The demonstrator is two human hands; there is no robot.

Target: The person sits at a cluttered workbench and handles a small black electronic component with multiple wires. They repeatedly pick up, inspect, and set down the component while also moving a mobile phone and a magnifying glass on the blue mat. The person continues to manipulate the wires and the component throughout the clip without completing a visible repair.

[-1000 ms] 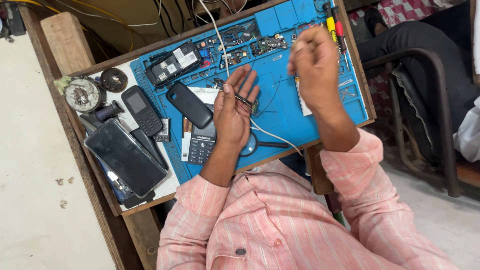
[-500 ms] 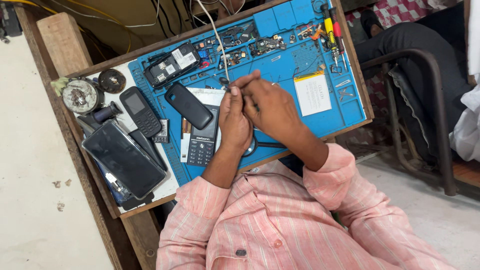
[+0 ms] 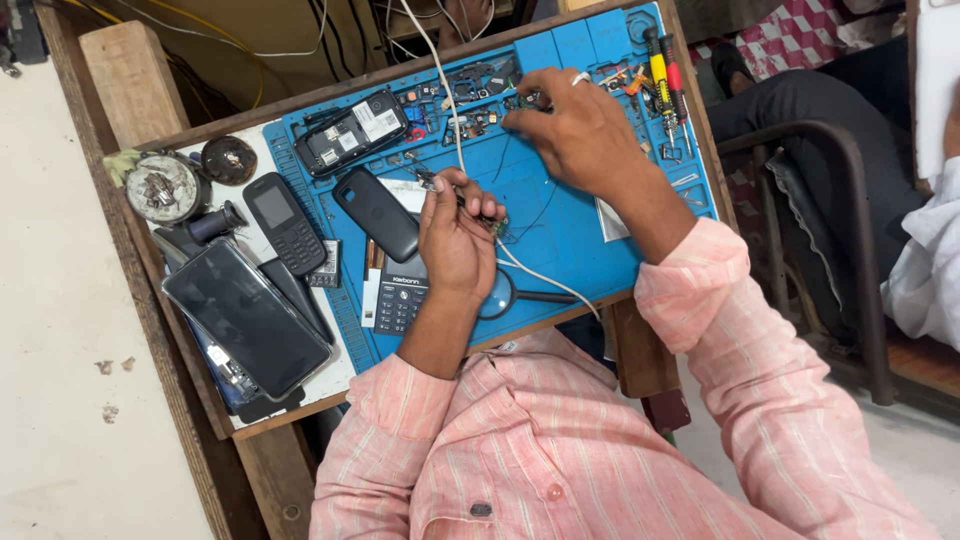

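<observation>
From the head camera, the person works over a blue rubber repair mat [image 3: 560, 230]. The left hand [image 3: 455, 235] is closed around a small dark circuit part [image 3: 492, 222], held near the middle of the mat with a white cord [image 3: 545, 280] beside it. At about one o'clock from it, the right hand [image 3: 580, 130] reaches into the little parts tray [image 3: 470, 105], fingertips pinching; what they grip cannot be told. This looks like the picking-a-piece step. Next comes a careful, tiny pinch.
</observation>
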